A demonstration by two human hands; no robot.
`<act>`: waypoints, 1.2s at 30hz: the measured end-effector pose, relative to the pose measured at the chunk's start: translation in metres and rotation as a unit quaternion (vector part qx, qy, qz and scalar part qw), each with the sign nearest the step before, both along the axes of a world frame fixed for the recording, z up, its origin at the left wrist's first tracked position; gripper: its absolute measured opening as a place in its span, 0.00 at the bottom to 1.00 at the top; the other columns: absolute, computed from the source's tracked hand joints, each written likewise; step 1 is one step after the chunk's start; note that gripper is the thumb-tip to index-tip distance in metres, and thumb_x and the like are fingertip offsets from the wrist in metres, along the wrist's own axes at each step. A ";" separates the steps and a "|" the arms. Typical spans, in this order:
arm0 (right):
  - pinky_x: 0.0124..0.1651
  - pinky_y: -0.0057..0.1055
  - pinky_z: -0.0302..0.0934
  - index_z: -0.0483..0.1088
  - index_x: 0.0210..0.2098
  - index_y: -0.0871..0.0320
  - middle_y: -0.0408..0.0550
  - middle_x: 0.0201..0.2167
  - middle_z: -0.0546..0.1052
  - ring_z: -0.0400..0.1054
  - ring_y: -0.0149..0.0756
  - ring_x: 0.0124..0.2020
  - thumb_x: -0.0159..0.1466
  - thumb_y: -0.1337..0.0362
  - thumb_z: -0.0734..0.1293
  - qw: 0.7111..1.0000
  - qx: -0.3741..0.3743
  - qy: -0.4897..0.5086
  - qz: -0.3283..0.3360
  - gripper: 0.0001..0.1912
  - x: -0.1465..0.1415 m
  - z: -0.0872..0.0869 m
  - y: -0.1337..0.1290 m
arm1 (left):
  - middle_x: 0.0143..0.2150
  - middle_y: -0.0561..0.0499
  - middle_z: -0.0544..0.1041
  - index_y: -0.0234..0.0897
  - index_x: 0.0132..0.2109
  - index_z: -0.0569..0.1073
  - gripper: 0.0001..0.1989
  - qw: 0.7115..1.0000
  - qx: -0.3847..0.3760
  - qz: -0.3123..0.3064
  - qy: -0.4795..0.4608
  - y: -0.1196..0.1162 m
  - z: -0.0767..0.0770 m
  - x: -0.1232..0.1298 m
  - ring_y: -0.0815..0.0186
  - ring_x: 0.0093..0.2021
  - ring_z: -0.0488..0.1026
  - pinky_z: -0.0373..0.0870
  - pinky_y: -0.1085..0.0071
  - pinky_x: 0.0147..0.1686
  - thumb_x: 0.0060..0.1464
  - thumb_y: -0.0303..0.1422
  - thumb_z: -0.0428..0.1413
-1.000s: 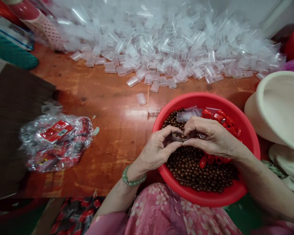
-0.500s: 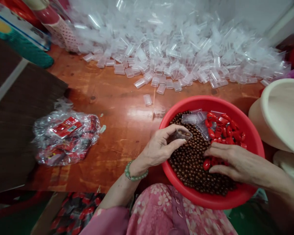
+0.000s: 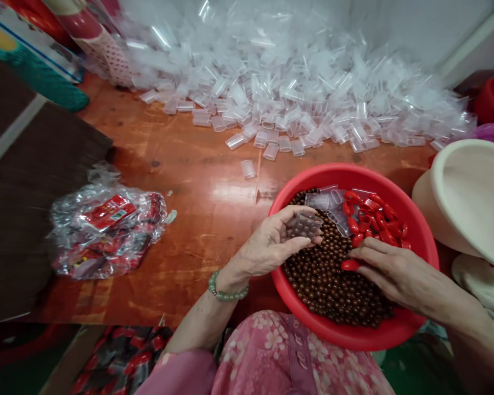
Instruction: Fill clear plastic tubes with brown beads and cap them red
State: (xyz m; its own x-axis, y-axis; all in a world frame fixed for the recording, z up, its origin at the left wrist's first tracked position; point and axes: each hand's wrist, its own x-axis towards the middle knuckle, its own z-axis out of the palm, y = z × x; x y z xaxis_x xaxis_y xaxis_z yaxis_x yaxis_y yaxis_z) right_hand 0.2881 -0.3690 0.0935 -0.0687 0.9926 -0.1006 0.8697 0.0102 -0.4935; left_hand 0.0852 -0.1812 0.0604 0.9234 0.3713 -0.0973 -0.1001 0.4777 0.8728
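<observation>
My left hand [image 3: 267,241], with a green bead bracelet on the wrist, grips a clear plastic container [image 3: 307,225] between thumb and fingers. Dark round balls show through its wall. My right hand [image 3: 389,266] pinches a red plastic cap [image 3: 349,265] at its fingertips. Both hands are over a red basin [image 3: 430,236]. Inside it lie many small brown balls [image 3: 325,280], a heap of red caps [image 3: 379,216] toward the back right, and a few clear containers [image 3: 319,201] at the back.
Clear plastic containers [image 3: 271,104] are heaped along the back of the wooden table [image 3: 197,203]. A clear bag of red packages [image 3: 109,230] lies at left beside a dark box [image 3: 37,181]. Cream tubs [image 3: 440,186] stand at right. Filled red-capped containers [image 3: 119,359] sit below the table edge.
The clear container in my left hand has turned so its side shows rather than its open end. My right hand has lifted a red cap from the heap.
</observation>
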 end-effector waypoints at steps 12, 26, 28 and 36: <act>0.39 0.31 0.66 0.72 0.34 0.55 0.47 0.34 0.75 0.70 0.35 0.35 0.72 0.58 0.61 0.967 0.103 0.188 -0.138 0.13 -0.013 0.011 0.053 | 0.47 0.44 0.82 0.36 0.53 0.73 0.18 0.999 -0.051 -0.010 -0.009 -0.003 -0.002 0.000 0.65 0.44 0.81 0.77 0.70 0.49 0.56 0.30 0.64; 0.52 0.34 0.70 0.72 0.58 0.54 0.52 0.46 0.77 0.73 0.36 0.46 0.72 0.67 0.60 0.975 0.141 0.150 -0.089 0.18 -0.031 0.005 0.072 | 0.39 0.48 0.81 0.36 0.54 0.74 0.20 0.995 -0.055 0.087 0.017 -0.010 -0.005 0.011 0.69 0.37 0.79 0.77 0.74 0.40 0.56 0.38 0.64; 0.56 0.36 0.69 0.69 0.62 0.52 0.53 0.52 0.76 0.73 0.37 0.51 0.72 0.67 0.60 0.979 0.107 0.156 -0.072 0.20 -0.030 0.007 0.069 | 0.39 0.49 0.80 0.36 0.52 0.75 0.19 0.994 -0.053 0.097 0.018 -0.010 -0.005 0.011 0.69 0.36 0.78 0.77 0.73 0.40 0.56 0.39 0.64; 0.44 0.30 0.71 0.80 0.47 0.55 0.47 0.39 0.83 0.77 0.36 0.39 0.61 0.55 0.74 0.895 -0.115 0.407 -0.143 0.16 -0.002 0.001 0.071 | 0.37 0.50 0.79 0.37 0.50 0.77 0.13 0.997 0.025 0.069 0.011 -0.010 -0.003 0.009 0.70 0.36 0.76 0.76 0.73 0.42 0.59 0.35 0.61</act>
State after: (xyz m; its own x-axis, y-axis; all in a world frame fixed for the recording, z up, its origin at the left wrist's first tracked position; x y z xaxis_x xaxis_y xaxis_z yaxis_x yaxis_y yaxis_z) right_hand 0.2860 -0.2979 0.0949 0.0409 0.9408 -0.3364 0.1714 -0.3383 -0.9253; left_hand 0.0942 -0.1908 0.0574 0.8606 0.5001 -0.0957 -0.1424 0.4168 0.8978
